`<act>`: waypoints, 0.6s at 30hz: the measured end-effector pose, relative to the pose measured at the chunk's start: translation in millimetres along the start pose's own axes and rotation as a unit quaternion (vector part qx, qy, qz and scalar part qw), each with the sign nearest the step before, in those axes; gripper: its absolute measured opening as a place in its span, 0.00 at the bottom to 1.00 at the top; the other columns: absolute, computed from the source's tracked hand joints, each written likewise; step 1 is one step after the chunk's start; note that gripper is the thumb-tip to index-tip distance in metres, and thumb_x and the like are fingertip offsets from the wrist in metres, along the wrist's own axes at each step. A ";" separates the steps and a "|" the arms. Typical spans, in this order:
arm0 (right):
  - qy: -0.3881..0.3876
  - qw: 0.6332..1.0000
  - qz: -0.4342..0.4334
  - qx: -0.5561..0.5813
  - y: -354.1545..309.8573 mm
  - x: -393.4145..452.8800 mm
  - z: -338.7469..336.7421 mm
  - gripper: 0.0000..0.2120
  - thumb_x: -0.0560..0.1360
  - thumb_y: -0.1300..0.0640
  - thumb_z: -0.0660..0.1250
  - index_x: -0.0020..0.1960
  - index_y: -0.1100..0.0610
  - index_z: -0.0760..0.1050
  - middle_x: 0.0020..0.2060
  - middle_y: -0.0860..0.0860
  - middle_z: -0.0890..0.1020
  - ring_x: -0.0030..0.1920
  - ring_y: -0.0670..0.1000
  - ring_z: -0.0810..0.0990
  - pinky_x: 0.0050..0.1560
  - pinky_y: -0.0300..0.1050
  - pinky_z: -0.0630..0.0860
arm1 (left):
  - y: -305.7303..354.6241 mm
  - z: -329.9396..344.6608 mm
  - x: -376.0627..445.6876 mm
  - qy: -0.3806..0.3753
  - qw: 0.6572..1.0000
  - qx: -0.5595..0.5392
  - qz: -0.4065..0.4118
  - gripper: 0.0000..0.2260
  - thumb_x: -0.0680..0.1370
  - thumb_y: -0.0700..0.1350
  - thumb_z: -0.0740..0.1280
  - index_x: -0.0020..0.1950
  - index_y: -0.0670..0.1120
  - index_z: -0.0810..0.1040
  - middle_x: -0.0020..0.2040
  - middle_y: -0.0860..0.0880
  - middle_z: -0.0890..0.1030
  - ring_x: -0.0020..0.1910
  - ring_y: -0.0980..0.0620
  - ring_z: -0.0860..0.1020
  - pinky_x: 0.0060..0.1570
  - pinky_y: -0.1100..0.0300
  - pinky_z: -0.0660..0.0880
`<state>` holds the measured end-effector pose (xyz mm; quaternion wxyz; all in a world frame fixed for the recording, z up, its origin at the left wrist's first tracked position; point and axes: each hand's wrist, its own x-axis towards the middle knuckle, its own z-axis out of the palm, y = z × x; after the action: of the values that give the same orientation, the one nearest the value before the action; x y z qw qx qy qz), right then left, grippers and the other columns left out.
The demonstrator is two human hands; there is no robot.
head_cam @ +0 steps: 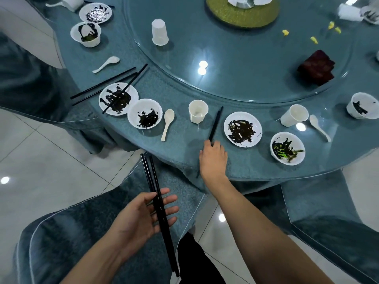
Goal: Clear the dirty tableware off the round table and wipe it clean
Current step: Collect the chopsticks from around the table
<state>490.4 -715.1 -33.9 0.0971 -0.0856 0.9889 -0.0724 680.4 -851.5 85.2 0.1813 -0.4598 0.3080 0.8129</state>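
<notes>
My left hand [143,214] is below the table edge, palm up, and a bundle of black chopsticks [158,203] lies across its straight fingers. My right hand [213,158] rests on the round table [184,144], its fingertips on the near end of a pair of black chopsticks [215,124]; the grip itself is hidden. Right of it are a dirty white plate [243,129] and a dirty bowl [287,148]. A white cup [198,111], a spoon [167,124], a dirty bowl [145,113] and a dirty plate [118,99] with chopsticks [123,90] across it lie to the left.
A glass turntable [235,64] carries an upturned cup [159,32], a dark red cloth [316,67], yellow scraps [313,39] and a green mat [242,15]. More bowls, cups and spoons stand at the far left and right. Covered chairs [86,232] stand close around me.
</notes>
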 end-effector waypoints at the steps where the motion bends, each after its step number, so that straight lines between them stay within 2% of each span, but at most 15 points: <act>1: -0.006 1.000 0.014 0.015 1.9 0.4 -0.3 0.12 0.80 0.62 0.61 0.62 0.58 0.73 0.55 0.58 0.77 0.57 0.60 0.76 0.56 0.54 0.72 | -0.2 -0.6 0.0 -0.001 1.000 -0.002 0.001 0.22 0.74 0.48 0.63 0.67 0.41 0.78 0.60 0.40 0.83 0.51 0.42 0.84 0.53 0.46 0.81; 4: -0.004 0.996 0.063 0.066 10.1 0.8 -2.2 0.11 0.79 0.65 0.61 0.61 0.59 0.72 0.54 0.60 0.79 0.55 0.62 0.79 0.54 0.55 0.74 | -1.8 -1.0 -0.7 -0.004 1.000 -0.005 0.003 0.23 0.74 0.48 0.64 0.67 0.41 0.78 0.61 0.40 0.83 0.52 0.42 0.83 0.51 0.47 0.82; 6: -0.009 0.990 0.101 0.100 15.7 1.3 -3.8 0.09 0.79 0.62 0.63 0.58 0.60 0.73 0.52 0.60 0.81 0.54 0.62 0.80 0.53 0.54 0.75 | -3.1 -0.4 -1.4 -0.004 1.000 -0.004 0.005 0.23 0.74 0.48 0.64 0.67 0.41 0.78 0.61 0.40 0.83 0.52 0.42 0.83 0.51 0.47 0.82; 9: -0.038 0.981 0.146 0.123 20.8 -1.7 -6.4 0.10 0.79 0.56 0.66 0.57 0.62 0.76 0.52 0.60 0.82 0.54 0.62 0.81 0.55 0.54 0.78 | -5.7 0.2 -2.8 -0.005 1.000 0.000 0.007 0.23 0.74 0.48 0.64 0.67 0.41 0.78 0.61 0.40 0.83 0.52 0.42 0.83 0.51 0.47 0.82; 15: -0.049 0.986 0.141 0.072 24.5 -17.4 -8.8 0.14 0.79 0.56 0.62 0.58 0.64 0.76 0.55 0.60 0.82 0.55 0.61 0.81 0.56 0.51 0.74 | -8.9 -0.3 -4.5 -0.002 1.000 0.000 0.019 0.24 0.73 0.48 0.64 0.68 0.41 0.77 0.61 0.40 0.83 0.53 0.42 0.83 0.51 0.47 0.82; 18: -0.054 0.982 0.153 0.098 33.9 -24.9 -14.0 0.15 0.80 0.53 0.62 0.57 0.64 0.77 0.53 0.60 0.82 0.54 0.61 0.81 0.57 0.52 0.73 | -8.4 0.7 -6.7 0.006 0.999 -0.002 0.034 0.24 0.74 0.48 0.63 0.68 0.41 0.77 0.61 0.40 0.83 0.51 0.43 0.84 0.51 0.48 0.82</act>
<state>506.4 -675.6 -21.3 0.1684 0.0733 0.9717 -0.1488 688.2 -844.9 88.4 0.1508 -0.4538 0.3234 0.8165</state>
